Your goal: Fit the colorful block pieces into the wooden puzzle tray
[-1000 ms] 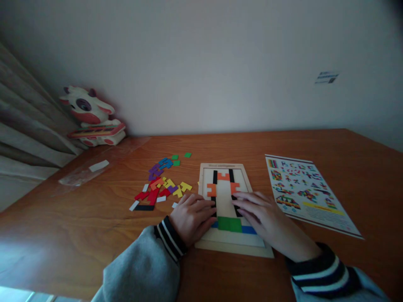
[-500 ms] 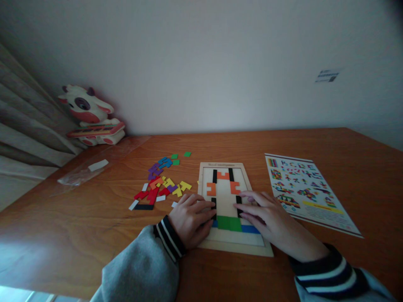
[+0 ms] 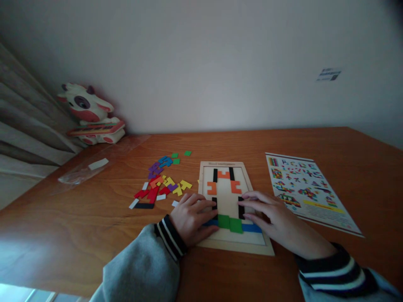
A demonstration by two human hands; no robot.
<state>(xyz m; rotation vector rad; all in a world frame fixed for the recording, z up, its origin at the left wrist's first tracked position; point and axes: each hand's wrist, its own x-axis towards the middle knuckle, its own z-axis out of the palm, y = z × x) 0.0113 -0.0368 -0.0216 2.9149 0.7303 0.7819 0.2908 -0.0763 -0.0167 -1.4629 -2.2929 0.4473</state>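
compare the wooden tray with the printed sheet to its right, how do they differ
The wooden tray is pale with a raised frame; the printed sheet is white and frameless, covered in small coloured figures. The tray holds separate flat pieces in orange, black, green and blue; the sheet's shapes are only printed. The tray is partly covered by the left hand; the sheet is not. Both lie flat on the brown table.

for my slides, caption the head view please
Left hand and right hand over a framed puzzle board, loose coloured pieces lying beside it.
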